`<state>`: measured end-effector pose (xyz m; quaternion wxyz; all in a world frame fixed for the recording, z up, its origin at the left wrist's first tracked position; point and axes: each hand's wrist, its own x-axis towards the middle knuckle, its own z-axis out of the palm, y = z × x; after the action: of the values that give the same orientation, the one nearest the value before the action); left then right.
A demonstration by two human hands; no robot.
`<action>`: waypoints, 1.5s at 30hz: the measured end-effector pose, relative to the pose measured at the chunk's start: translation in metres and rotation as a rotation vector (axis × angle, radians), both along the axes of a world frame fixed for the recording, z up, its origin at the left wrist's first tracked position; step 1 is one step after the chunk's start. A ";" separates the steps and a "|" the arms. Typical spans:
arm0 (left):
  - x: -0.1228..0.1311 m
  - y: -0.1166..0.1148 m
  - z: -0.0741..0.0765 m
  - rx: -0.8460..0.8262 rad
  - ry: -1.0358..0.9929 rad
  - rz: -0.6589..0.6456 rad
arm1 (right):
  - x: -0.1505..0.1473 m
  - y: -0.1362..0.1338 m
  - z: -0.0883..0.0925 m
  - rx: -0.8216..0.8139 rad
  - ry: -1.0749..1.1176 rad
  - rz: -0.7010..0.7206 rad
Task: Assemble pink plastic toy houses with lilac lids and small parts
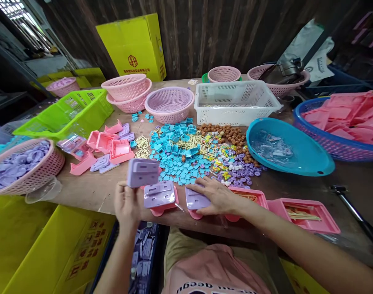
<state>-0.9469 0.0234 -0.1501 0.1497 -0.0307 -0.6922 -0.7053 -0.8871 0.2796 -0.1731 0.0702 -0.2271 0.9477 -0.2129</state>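
Note:
My left hand (127,204) is closed on a purple plastic lid (143,173) with slots in it, raised above the table and tilted. Beside it, another purple lid (159,194) lies on a pink tray (158,210). My right hand (217,196) lies with spread fingers over a third purple lid (197,200), which sits on a pink tray too; its thumb is at the near edge. Right of that hand are pink trays with small parts inside, one partly behind my forearm and one uncovered tray (309,214) holding beige pieces.
Behind my hands are piles of blue pieces (180,163), brown pieces (226,134) and purple pieces (243,175). Pink boxes (121,149) lie left. Around stand a green basket (94,110), a white basket (235,116), a blue bowl (311,153) and a hammer-like tool (354,210).

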 end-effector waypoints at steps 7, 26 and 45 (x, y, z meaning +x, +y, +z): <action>0.040 0.083 -0.014 0.614 -0.416 -0.281 | 0.012 0.002 -0.007 0.058 0.021 -0.060; 0.050 0.125 -0.041 0.893 -0.509 -0.324 | 0.014 0.006 -0.036 -0.174 0.171 -0.022; 0.076 0.181 -0.003 0.661 -0.542 -0.643 | 0.083 0.083 0.033 -0.343 0.024 -0.376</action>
<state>-0.8709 0.2042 -0.1526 -0.2565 -0.0091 -0.4025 -0.8787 -0.8039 0.3622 -0.1402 -0.0213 -0.0579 0.9240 -0.3773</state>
